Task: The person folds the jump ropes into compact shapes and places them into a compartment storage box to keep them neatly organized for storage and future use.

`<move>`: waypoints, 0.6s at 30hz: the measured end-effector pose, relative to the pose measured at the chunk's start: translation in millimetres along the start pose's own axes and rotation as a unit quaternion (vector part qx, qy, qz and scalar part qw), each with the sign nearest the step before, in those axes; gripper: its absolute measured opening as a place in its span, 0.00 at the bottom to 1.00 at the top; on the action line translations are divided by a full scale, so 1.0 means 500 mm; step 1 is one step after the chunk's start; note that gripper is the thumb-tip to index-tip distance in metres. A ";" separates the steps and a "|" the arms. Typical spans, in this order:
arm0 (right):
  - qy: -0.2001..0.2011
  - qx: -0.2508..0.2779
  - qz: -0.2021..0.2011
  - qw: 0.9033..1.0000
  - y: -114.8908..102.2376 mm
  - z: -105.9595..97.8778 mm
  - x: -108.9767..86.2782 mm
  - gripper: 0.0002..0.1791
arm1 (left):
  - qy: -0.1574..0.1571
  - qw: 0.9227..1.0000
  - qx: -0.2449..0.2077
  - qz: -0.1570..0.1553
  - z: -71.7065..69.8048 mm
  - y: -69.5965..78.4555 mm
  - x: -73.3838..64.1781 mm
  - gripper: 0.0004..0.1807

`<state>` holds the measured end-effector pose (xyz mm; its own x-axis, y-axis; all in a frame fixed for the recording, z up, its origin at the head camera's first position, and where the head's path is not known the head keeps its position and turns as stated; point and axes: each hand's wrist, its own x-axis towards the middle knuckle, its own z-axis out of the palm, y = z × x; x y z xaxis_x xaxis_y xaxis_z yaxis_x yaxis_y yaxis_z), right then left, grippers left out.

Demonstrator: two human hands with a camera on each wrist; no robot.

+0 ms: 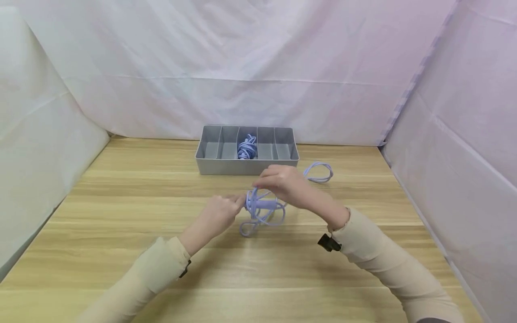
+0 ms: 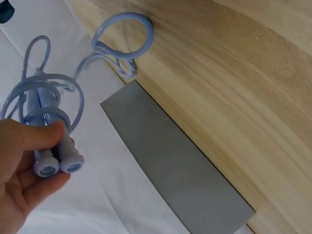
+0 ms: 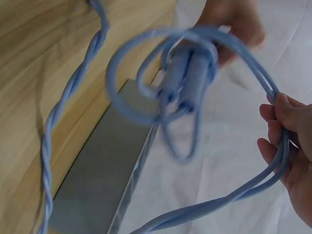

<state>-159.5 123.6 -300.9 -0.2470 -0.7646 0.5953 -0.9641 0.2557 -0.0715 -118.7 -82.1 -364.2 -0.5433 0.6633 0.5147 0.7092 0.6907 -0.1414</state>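
Note:
My left hand (image 1: pixel 220 214) grips the two light-blue handles of a jump rope (image 1: pixel 266 204) side by side, thumb on top, clearly seen in the left wrist view. Several turns of the blue cord (image 2: pixel 75 105) wrap around the handles, with loose loops hanging off them. In the right wrist view my right hand (image 3: pixel 295 131) pinches a doubled stretch of cord running from the wrapped handles. Beyond the right hand, a far loop of cord (image 1: pixel 322 180) lies on the table to the right.
A grey box (image 1: pixel 247 168) with several compartments stands at the back of the wooden table (image 1: pixel 242 287). Another coiled blue rope (image 1: pixel 247 148) lies in its middle compartment. White cloth (image 1: pixel 250 58) hangs behind the table and along both sides.

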 end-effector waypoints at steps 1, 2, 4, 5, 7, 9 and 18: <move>0.002 0.011 0.010 1.000 0.010 0.001 -0.003 0.09 | 0.015 1.000 -0.007 0.016 -0.002 0.002 -0.001 0.13; 0.002 0.023 0.020 1.000 0.019 0.003 -0.007 0.08 | 0.027 0.999 -0.012 0.031 -0.004 0.004 -0.001 0.13; -0.001 0.048 0.039 0.998 0.037 0.010 -0.015 0.07 | 0.047 0.997 -0.021 0.059 -0.008 0.008 -0.002 0.11; -0.002 0.065 0.048 0.997 0.045 0.015 -0.020 0.07 | 0.056 0.996 -0.027 0.071 -0.010 0.009 -0.002 0.10; -0.001 0.099 0.067 0.993 0.057 0.026 -0.029 0.07 | 0.074 0.993 -0.043 0.087 -0.014 0.012 -0.002 0.09; 0.004 0.143 0.089 0.986 0.065 0.037 -0.037 0.08 | 0.091 0.990 -0.058 0.091 -0.018 0.013 -0.004 0.07; 0.061 0.341 0.226 0.910 0.055 0.085 -0.058 0.07 | 0.158 0.974 -0.148 0.070 -0.032 0.012 -0.006 0.06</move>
<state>-183.0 127.9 -354.1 -0.6615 -0.5904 0.4624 -0.6128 0.0701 -0.7871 -105.9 -84.4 -353.1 -0.2991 0.5917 0.7487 0.8904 0.4552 -0.0041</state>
